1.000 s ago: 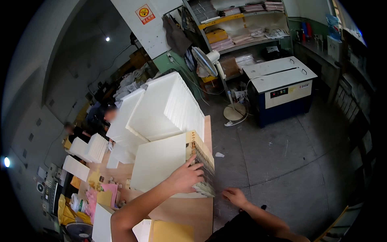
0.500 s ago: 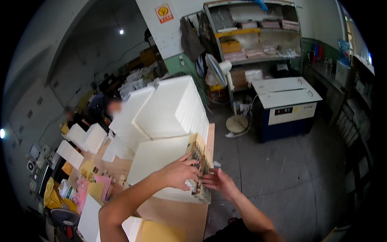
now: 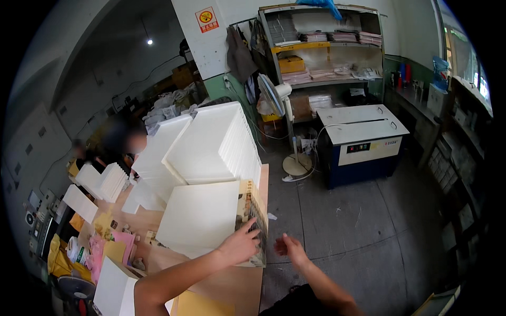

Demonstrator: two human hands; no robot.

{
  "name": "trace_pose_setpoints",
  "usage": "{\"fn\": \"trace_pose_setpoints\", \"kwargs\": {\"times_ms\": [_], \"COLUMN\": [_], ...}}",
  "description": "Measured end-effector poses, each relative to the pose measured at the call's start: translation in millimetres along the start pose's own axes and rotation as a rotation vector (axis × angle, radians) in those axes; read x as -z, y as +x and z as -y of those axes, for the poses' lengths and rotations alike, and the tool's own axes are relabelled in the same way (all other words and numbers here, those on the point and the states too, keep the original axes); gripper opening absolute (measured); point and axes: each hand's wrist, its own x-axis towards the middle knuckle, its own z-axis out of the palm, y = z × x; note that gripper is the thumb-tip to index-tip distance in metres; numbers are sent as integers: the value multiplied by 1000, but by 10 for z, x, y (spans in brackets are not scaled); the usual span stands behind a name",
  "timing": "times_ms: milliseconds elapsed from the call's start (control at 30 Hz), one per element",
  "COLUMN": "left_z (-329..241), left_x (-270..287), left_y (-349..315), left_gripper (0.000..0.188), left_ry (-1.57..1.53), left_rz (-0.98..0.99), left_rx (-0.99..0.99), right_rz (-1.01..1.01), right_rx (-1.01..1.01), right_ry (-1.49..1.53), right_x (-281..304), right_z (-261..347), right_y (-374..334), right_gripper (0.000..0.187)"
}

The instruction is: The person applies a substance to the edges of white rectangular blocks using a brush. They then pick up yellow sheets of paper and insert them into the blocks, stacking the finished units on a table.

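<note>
A low stack of large white sheets [image 3: 197, 210] lies on the wooden table. Along its right side runs a printed strip [image 3: 245, 201] with a cream and brown pattern. My left hand [image 3: 241, 244] rests on this strip, its fingers stretched over the print and touching it. What lies under the palm is hidden. Just right of the table edge, my right hand [image 3: 290, 249] hovers in the air, apart from the stack, with fingers loosely bent and nothing visible in them. Behind the low stack stands a tall pile of white boards [image 3: 203, 142].
Yellow card [image 3: 203, 304] and a folded white board [image 3: 113, 287] lie at the table's near end. Pink bags [image 3: 97, 253] sit to the left. Beyond the table stand a fan [image 3: 274, 97], a blue-and-white machine [image 3: 363, 145] and shelves [image 3: 327, 46]. Another person [image 3: 124, 138] is at the far left.
My right hand has drawn away from the stack's printed side and now hangs free. My left hand stays on the strip, its fingers straighter. The whole view has shifted slightly.
</note>
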Motion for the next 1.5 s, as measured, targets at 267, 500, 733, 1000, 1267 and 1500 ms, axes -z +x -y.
{"fn": "trace_pose_setpoints", "kwargs": {"times_ms": [267, 500, 733, 1000, 1267, 1500], "left_z": [449, 236, -1467, -1480, -1196, -2227], "left_x": [342, 195, -1275, -2048, -2099, -1815], "left_y": [-243, -216, -411, -529, -1520, -1868], "left_gripper": [29, 28, 31, 65, 92, 120], "left_ry": [-237, -297, -822, -2890, -2527, -2657], "left_rz": [27, 78, -984, -1720, -2187, -2139], "left_rx": [69, 152, 1149, 572, 644, 586], "right_rz": [243, 212, 209, 237, 152, 199], "right_rx": [84, -6, 144, 91, 135, 96], "right_ry": [119, 219, 227, 224, 140, -20], "right_x": [-745, -1377, -1399, -1494, -1248, -563], "right_z": [781, 857, 653, 751, 436, 493], "right_y": [156, 665, 832, 643, -566, -873], "right_gripper": [64, 69, 71, 50, 59, 64]}}
